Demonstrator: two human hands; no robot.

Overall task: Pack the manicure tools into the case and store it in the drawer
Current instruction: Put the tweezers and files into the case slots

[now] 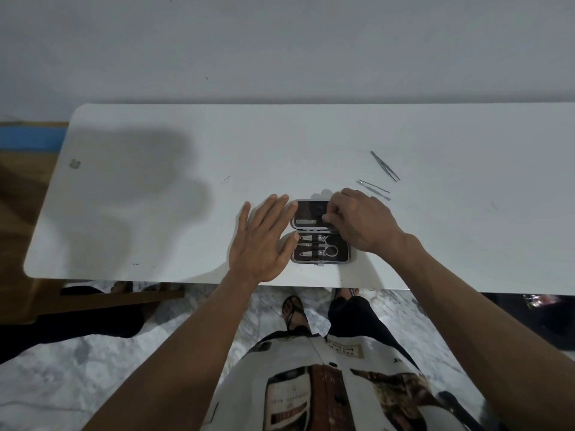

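A small dark manicure case (311, 213) lies open on the white table (155, 197), lid half away from me. Its near half holds nail clippers and small scissors (323, 245) under elastic straps. My left hand (264, 241) rests flat with spread fingers against the case's left side. My right hand (361, 222) is over the lid half, fingertips pinched on a thin metal tool (331, 228) at the hinge line. Tweezers (385, 166) and a thin cuticle tool (373, 186) lie loose on the table beyond my right hand.
The table's front edge runs just below the case, and a grey wall stands behind it. The left table corner is rounded, with wooden furniture (93, 298) below it. Marble floor and my sandalled feet show under the edge. No drawer is in view.
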